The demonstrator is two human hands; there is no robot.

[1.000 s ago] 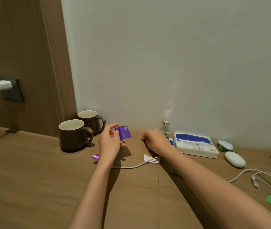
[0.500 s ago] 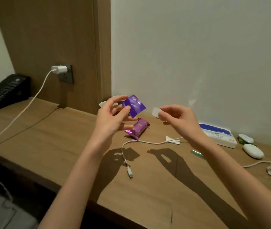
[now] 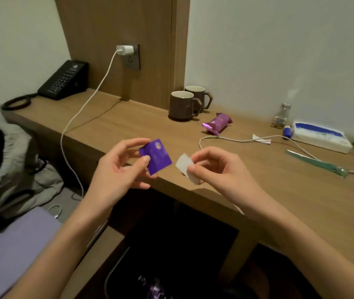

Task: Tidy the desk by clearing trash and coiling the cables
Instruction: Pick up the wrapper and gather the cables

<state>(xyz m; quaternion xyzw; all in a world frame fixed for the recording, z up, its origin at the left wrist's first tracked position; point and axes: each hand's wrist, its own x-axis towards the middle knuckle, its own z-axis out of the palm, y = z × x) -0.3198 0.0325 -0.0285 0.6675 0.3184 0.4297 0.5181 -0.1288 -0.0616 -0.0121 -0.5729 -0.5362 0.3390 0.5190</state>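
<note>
pinching purple wrapper (image 3: 156, 156) in left hand (image 3: 117, 167), right hand (image 3: 219, 171) pinching white scrap (image 3: 185, 164), bin (image 3: 150, 277) below dark, contents unclear

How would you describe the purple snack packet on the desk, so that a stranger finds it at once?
Find the two brown mugs at the back of the wooden desk. Just to their right lies the purple snack packet, full and crimped at both ends, beside the white cable. Unlike the flat purple wrapper in the left hand, it rests on the desk.
</note>
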